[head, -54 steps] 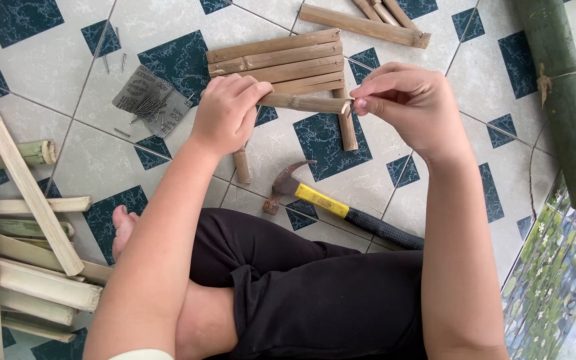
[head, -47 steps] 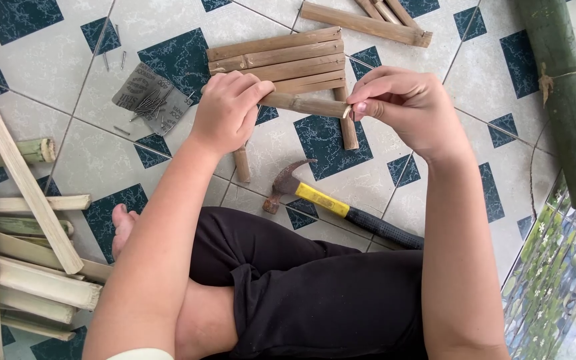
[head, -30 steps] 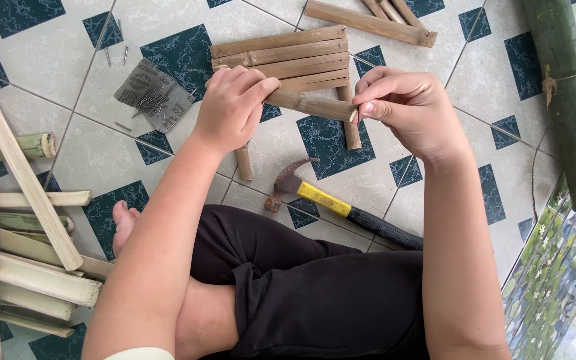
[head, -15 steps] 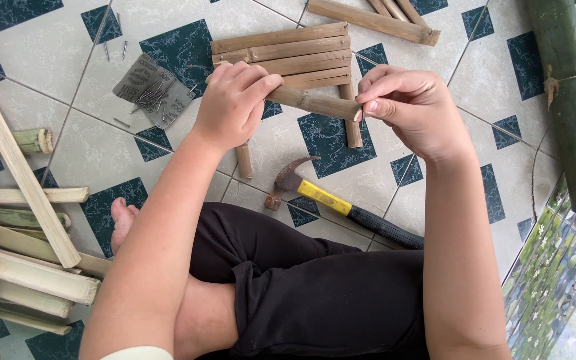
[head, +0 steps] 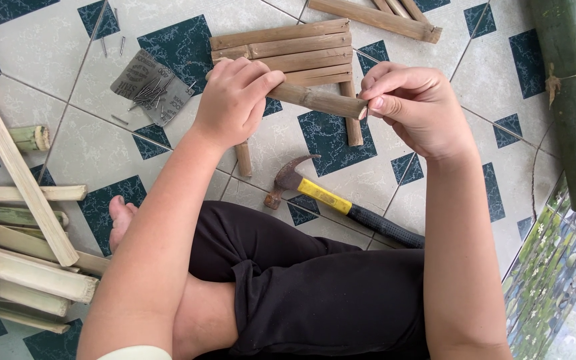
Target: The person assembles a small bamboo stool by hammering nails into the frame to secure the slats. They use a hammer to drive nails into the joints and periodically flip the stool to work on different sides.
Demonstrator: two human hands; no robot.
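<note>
My left hand (head: 235, 100) grips a short round bamboo stick (head: 321, 101) and holds it level above the tiled floor. My right hand (head: 415, 107) pinches at the stick's right end with thumb and fingers; whatever sits between the fingertips is too small to make out. Under both hands lies a small frame of flat bamboo slats (head: 281, 50) on two cross pieces. A claw hammer (head: 335, 200) with a yellow and black handle rests on the floor just in front of my black-clad leg.
A grey card with loose nails (head: 151, 88) lies at upper left. Split bamboo strips (head: 28, 253) pile along the left edge. A thick green bamboo pole (head: 571, 100) runs down the right side. More slats (head: 375, 17) lie at the top. My bare foot (head: 121, 217) shows at left.
The view has drifted slightly. Both hands keep their hold on the bamboo stick, with the right fingers shifting a little at its end.
</note>
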